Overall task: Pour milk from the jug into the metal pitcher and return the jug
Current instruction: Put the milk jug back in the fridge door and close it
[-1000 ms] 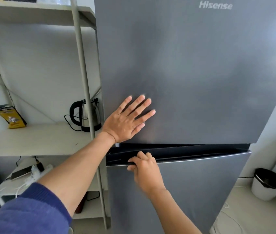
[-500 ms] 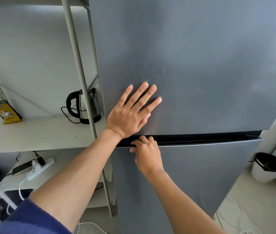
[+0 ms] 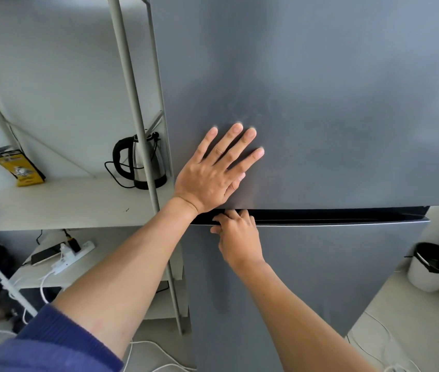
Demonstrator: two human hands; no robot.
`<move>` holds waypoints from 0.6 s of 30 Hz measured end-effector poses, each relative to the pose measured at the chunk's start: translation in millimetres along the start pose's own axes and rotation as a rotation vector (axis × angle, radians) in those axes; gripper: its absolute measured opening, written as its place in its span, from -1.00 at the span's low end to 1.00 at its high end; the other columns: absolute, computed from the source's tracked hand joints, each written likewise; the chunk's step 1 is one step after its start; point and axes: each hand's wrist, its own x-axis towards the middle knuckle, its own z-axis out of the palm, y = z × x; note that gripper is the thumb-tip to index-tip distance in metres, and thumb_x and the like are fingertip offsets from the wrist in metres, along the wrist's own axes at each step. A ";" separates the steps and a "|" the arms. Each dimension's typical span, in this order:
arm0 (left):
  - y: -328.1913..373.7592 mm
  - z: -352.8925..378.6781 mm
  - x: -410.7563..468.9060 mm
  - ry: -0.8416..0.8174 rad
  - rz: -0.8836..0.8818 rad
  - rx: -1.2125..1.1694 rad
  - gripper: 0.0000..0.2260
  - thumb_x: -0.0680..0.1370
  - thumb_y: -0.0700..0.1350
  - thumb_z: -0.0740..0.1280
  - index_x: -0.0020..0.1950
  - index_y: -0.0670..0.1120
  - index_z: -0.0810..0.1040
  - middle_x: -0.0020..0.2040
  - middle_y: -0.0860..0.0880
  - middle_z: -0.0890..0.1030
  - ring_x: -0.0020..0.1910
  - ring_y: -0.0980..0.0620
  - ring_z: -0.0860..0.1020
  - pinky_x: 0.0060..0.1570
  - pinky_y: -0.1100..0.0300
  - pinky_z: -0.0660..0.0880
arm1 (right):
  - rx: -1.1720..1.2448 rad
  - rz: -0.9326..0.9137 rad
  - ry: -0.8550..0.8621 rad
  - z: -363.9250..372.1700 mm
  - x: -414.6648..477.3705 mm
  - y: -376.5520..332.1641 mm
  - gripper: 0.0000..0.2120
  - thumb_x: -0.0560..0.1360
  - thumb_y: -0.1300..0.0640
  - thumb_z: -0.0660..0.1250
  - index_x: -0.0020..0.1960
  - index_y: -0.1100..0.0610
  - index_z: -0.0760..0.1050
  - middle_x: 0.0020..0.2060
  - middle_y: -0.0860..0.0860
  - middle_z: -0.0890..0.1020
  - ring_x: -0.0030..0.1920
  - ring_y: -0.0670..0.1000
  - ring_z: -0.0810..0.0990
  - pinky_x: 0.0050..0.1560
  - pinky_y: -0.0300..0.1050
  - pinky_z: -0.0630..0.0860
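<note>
The left hand (image 3: pixel 211 175) lay flat against the upper door (image 3: pixel 320 103) of the grey refrigerator, palm on the panel, fingers spread and pointing up and to the right. Directly below its wrist, the right hand (image 3: pixel 236 237) was curled, its fingertips (image 3: pixel 226 214) hooked into the dark recessed slot (image 3: pixel 333 216) between the upper door and the lower door (image 3: pixel 320 277). The right hand pinched no loose object; it gripped only the top edge of the lower door. Both doors stood nearly flush, with only the handle slot visible between them.

Neither the jug nor the metal pitcher was in view, so their position could not be determined.

To the left of the left hand stood a shelving rack (image 3: pixel 73 200). An electric kettle (image 3: pixel 143 162) rested on its shelf just beside the refrigerator, and a yellow packet (image 3: pixel 18 167) stood farther left. Below the left forearm, a power strip (image 3: pixel 75 253) and a phone (image 3: pixel 45 257) lay on a lower shelf. To the right of the right forearm, a waste bin (image 3: pixel 435 267) with a black liner stood on the floor
</note>
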 end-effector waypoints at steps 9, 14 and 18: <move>2.8 -2.4 -1.4 -0.076 -0.025 -0.025 -0.55 0.65 -0.03 0.15 0.56 0.06 0.27 0.56 -0.07 0.27 0.55 -0.11 0.21 0.53 -0.15 0.12 | -0.007 -0.054 -0.026 -1.2 -4.9 6.7 -0.85 0.39 0.15 0.52 -0.05 0.10 0.66 -0.19 0.00 0.62 -0.27 0.14 0.51 -0.22 -0.05 0.52; 10.7 -21.0 1.5 -0.230 -0.081 -0.133 -0.52 0.66 -0.05 0.16 0.59 0.00 0.21 0.59 -0.13 0.20 0.58 -0.17 0.13 0.55 -0.19 0.00 | 0.004 -0.118 -0.124 -12.7 -15.1 17.2 -0.64 0.50 0.20 0.33 0.29 0.13 0.52 0.02 0.03 0.62 -0.05 0.14 0.54 0.22 0.05 0.48; 18.1 -44.7 -2.4 -0.403 -0.130 -0.201 -0.45 0.63 -0.09 0.18 0.61 -0.05 0.14 0.62 -0.14 0.07 0.61 -0.16 0.01 0.55 -0.17 0.01 | -0.009 -0.179 -0.283 -27.0 -24.8 26.4 -0.45 0.56 0.15 0.20 0.53 0.16 0.19 0.44 0.06 0.37 0.48 0.13 0.24 0.54 -0.01 -0.06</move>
